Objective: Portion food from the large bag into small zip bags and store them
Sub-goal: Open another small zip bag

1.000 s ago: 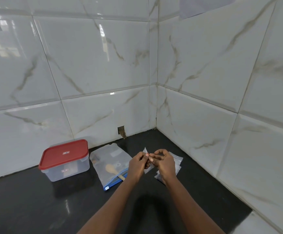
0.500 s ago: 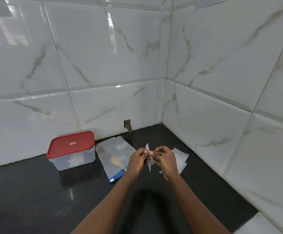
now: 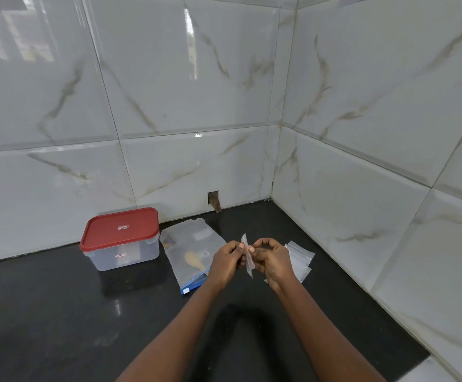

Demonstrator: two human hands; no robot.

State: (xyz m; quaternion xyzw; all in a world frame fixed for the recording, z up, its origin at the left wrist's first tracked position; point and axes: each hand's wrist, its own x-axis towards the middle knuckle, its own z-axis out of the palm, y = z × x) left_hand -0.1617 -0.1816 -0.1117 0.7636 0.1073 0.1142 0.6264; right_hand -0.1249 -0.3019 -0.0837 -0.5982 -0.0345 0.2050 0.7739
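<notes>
A glossy black counter (image 3: 45, 312) is seen in a tiled corner. On it are laid a red-lidded container (image 3: 120, 238), a large bag (image 3: 190, 252) and small zip bags (image 3: 299, 260).

Bare forearms (image 3: 174, 323); short fingernails (image 3: 241, 245)

One wide-angle camera on the person's head looks forward and down over the dark tabletop (image 3: 58, 312) into the tiled wall corner (image 3: 278, 161), with the left hand (image 3: 225, 261) and right hand (image 3: 272, 259) fairly near, about mid-frame.
</notes>
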